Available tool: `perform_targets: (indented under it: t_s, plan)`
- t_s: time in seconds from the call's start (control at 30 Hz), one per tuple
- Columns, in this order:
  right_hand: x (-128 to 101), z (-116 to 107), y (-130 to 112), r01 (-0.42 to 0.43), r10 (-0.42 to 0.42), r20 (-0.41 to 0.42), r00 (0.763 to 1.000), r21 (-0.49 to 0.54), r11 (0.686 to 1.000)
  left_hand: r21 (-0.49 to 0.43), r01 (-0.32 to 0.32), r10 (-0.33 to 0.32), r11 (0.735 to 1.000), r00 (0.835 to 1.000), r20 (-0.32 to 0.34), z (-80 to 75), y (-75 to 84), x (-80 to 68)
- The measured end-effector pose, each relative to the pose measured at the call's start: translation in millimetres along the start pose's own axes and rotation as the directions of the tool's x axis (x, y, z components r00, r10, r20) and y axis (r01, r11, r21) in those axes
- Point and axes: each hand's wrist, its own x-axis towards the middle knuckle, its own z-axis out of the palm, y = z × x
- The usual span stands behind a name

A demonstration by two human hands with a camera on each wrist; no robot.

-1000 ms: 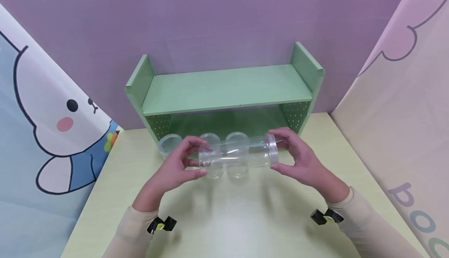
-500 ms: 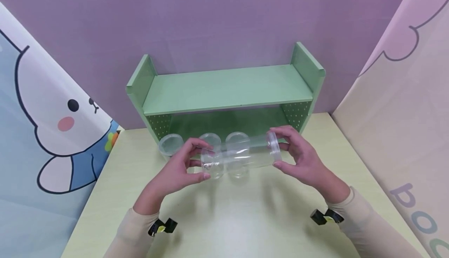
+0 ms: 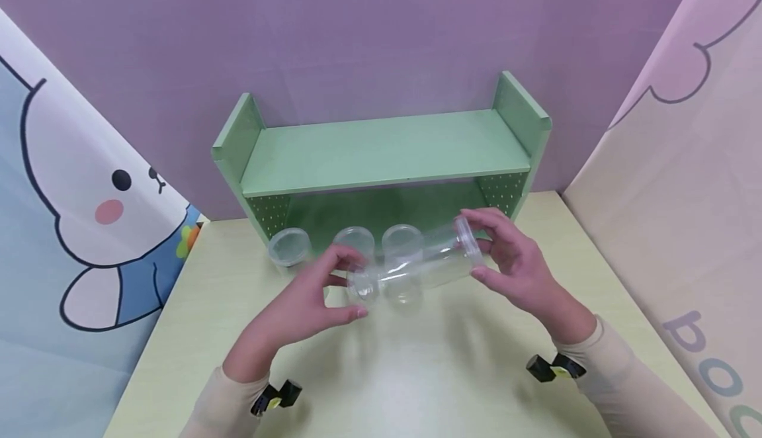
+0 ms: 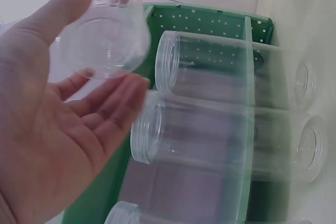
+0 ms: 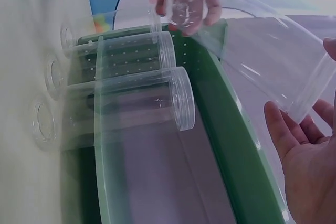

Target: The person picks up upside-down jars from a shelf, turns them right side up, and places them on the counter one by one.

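A clear plastic jar (image 3: 425, 262) is held in the air between both hands, tilted with its ridged-rim end up at the right and its round base lower at the left. My right hand (image 3: 508, 259) grips the ridged end with thumb and fingers. Around the base, the thumb and fingers of my left hand (image 3: 309, 299) are curled; the left wrist view shows the base (image 4: 105, 40) between them. Behind the held jar, similar clear jars stand upright in a row: a left jar (image 3: 290, 246), a middle jar (image 3: 354, 238) and a right jar (image 3: 402, 236).
A green two-tier shelf (image 3: 387, 150) with dotted side panels stands at the back of the pale table (image 3: 405, 385), just behind the standing jars. A purple backdrop (image 3: 381, 34) rises behind it. Printed cloth panels flank the table at left and right.
The held jar has tilted further: its base end has dropped and its ridged end has risen to the right. My left hand has moved slightly down and right, my right hand slightly up.
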Motion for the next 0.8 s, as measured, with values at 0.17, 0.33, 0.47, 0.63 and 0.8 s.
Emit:
perform_targets:
  t_s: [0.17,0.33,0.47,0.63,0.8]
  plan:
    - [-0.1,1.5,-1.8,-0.019,0.019,-0.013,1.000,-0.015,1.000,0.067,0.041,-0.047,0.997,0.996,0.080,9.3,5.2,-2.4]
    - [-1.0,2.9,-1.6,-0.033,0.032,-0.026,0.999,-0.051,0.998,0.076,0.105,-0.113,0.991,0.987,0.111,21.2,2.6,-1.4]
    - [0.3,4.6,-1.5,-0.044,0.042,-0.029,0.999,-0.070,0.997,0.057,0.135,-0.142,0.989,0.981,0.132,32.5,-4.4,2.3]
    - [2.0,7.2,-1.5,-0.051,0.049,-0.020,0.999,-0.087,0.995,0.006,0.153,-0.152,0.988,0.975,0.162,48.9,-18.3,8.6]
    - [2.4,9.1,-2.3,-0.063,0.064,0.012,0.998,-0.119,0.991,-0.033,0.153,-0.145,0.988,0.973,0.182,64.4,-28.4,14.1]
